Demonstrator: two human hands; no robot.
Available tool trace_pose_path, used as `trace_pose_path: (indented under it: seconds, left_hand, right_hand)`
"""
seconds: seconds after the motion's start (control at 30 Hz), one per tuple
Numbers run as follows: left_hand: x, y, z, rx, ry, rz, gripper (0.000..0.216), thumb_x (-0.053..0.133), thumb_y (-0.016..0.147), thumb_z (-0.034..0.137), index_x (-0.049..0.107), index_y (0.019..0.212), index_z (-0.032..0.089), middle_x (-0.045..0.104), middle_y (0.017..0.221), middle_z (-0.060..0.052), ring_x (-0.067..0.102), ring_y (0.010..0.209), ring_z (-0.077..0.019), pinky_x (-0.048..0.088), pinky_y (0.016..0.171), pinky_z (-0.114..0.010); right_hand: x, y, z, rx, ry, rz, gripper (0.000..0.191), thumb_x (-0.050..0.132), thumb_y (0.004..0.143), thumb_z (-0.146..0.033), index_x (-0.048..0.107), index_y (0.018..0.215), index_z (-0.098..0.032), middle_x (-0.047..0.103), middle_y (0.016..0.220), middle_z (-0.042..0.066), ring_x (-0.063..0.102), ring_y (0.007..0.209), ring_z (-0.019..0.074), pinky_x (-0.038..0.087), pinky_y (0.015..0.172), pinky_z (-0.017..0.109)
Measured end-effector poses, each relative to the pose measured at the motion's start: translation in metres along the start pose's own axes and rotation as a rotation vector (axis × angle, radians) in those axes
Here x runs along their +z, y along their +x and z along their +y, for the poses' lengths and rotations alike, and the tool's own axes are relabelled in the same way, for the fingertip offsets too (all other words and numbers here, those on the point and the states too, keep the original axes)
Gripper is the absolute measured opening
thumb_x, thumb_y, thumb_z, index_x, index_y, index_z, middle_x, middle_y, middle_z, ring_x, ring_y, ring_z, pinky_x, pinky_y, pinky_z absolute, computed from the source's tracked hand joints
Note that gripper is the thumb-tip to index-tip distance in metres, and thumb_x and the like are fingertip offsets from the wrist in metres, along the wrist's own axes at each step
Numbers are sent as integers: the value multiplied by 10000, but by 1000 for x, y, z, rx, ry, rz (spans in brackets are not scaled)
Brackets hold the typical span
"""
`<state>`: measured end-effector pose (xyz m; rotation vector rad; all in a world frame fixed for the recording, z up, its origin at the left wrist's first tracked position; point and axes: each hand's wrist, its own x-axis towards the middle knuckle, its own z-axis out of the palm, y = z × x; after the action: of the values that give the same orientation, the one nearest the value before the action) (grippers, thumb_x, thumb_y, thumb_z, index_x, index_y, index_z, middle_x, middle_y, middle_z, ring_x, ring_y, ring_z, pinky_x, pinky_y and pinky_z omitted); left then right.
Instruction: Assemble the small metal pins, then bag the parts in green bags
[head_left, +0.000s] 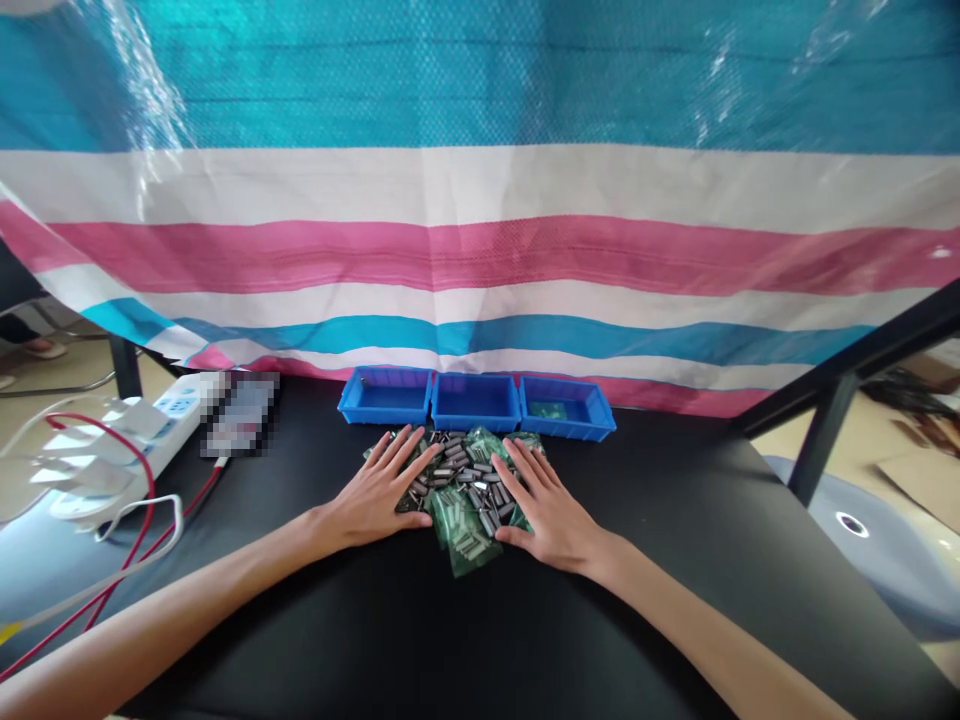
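Observation:
A pile of small dark grey metal cylinders [454,455] lies on the black table, mixed with green-tinted plastic bags. One such bag [463,535], with light slender pieces inside, sticks out at the near side of the pile. My left hand [382,488] rests flat against the pile's left side, fingers spread. On the right side my right hand [551,505] lies the same way, its fingers stretched over the edge of the pile. Neither hand grips anything. Just behind stand three blue bins: a left bin [386,415], a middle bin [476,422] and a right bin [574,430] with a green bag [547,410] inside.
A white power strip [184,400] with plugged-in chargers stands at the left, red and white cables trailing over the table [637,640]. Near it lies a blurred-out device [241,412]. A striped plastic sheet [465,250] hangs behind the bins. A grey stool [877,545] is at the right.

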<state>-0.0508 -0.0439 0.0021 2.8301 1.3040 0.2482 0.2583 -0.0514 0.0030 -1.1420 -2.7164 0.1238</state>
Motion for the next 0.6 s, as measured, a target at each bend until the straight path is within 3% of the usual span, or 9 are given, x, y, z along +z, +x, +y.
trace_pose_path:
  seconds: [0.3, 0.53, 0.6]
  left_hand:
    - [8, 4, 16, -58, -43, 24, 951, 465, 791, 701, 79, 1506, 206, 86, 1565, -141, 109, 1432, -362, 148, 1146, -556]
    - [-13, -3, 17, -28, -164, -10, 712, 416, 928, 448, 49, 1505, 251, 122, 1570, -65, 121, 1444, -285, 172, 1170, -484]
    - [-14, -4, 23, -40, -168, -1, 743, 422, 917, 485, 40, 1506, 244, 105, 1572, -68, 104, 1445, -294, 161, 1170, -491]
  right_hand:
    - [9, 19, -7, 11, -5, 46, 883, 408, 870, -656, 35, 1511, -177, 38, 1569, 132, 49, 1438, 323, 205, 1141, 526]
    - [-4, 10, -12, -25, 12, 29, 863, 417, 881, -631, 50, 1511, -168, 27, 1569, 132, 25, 1440, 320, 167, 1152, 529]
    - [-5, 7, -17, -63, 19, 13, 938, 476, 833, -664, 64, 1510, -162, 27, 1568, 138, 23, 1437, 334, 161, 1152, 536]
